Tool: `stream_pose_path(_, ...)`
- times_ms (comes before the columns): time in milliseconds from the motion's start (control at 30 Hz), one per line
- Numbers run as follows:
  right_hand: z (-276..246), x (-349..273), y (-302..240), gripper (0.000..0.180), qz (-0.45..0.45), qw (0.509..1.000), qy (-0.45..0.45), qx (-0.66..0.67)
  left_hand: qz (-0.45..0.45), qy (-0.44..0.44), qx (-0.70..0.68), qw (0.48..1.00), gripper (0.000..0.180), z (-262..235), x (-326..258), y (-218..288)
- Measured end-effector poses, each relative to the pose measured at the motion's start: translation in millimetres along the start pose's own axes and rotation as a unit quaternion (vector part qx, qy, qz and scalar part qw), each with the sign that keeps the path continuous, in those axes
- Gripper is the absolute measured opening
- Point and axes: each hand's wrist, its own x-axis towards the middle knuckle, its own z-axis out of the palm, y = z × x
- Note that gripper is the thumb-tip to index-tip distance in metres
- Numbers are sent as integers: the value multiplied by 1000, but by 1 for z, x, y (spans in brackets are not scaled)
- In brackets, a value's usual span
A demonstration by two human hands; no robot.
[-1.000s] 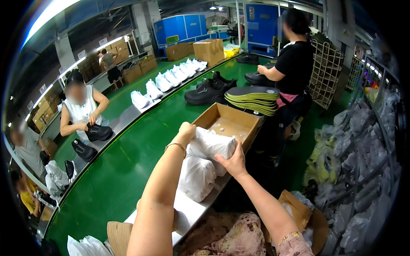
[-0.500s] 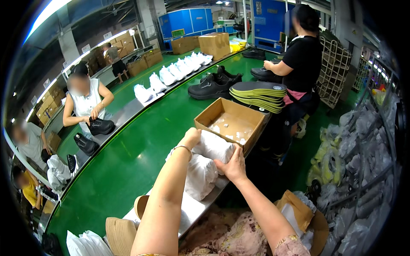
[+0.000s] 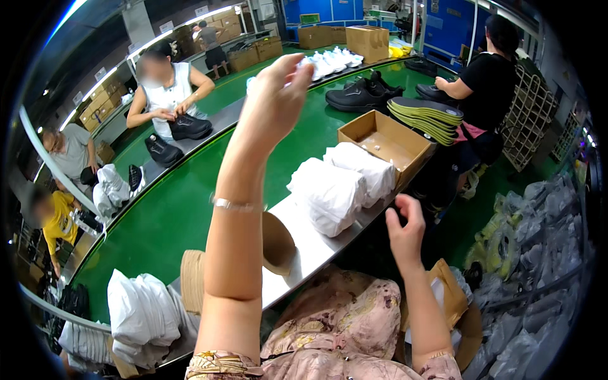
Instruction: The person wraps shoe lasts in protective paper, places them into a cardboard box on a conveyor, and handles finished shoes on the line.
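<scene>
My left hand (image 3: pixel 278 95) is raised with its arm stretched over the green belt; its fingers are loosely bent, slightly blurred, and hold nothing. To the right, my right hand (image 3: pixel 406 229) is open in front of the metal edge, thumb and fingers apart. Between my arms, a white-wrapped bundle (image 3: pixel 326 196) rests on the metal ledge (image 3: pixel 288 235). Behind it, touching, lies a second white-wrapped bundle (image 3: pixel 370 170); the wrapping hides what both contain. An open cardboard box (image 3: pixel 415 166) stands just past them, with small white bits inside.
Green insoles (image 3: pixel 425 120) are stacked beyond the box, near black shoes (image 3: pixel 364 94). White wrapping sheets (image 3: pixel 142 310) and curved brown card (image 3: pixel 192 278) sit at lower left. Co-workers stand across the belt (image 3: pixel 196 212) and at far right. Plastic-bagged goods (image 3: pixel 525 253) fill a rack at right.
Both hands have let go of the wrapped bundles. My left hand has risen up and away over the belt; the right has drawn back to the right. The view has shifted too.
</scene>
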Motion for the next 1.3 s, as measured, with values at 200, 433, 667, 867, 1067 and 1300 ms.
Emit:
stream_pose_path(200,44,-62,-37,14,-89,985,-127,80,-90,84,2,992,34,-31,-98,-88)
stream_pose_path(433,103,-92,-76,43,-103,950,-284,77,-354,-31,-149,923,39,-17,-184,-121)
stream_pose_path(667,122,-102,-75,14,53,954,-218,197,-356,-55,-222,906,51,-18,-184,-106)
stream_pose_path(867,28,-44,-68,21,220,756,-337,516,-300,-91,-277,908,40,-10,-176,-85)
stream_pose_path(1067,-62,-54,-22,24,295,768,-246,513,-462,-170,-600,631,44,70,-206,-9)
stream_pose_path(1300,-152,-90,64,23,295,930,-71,206,-508,-240,-576,594,45,126,-246,-3)
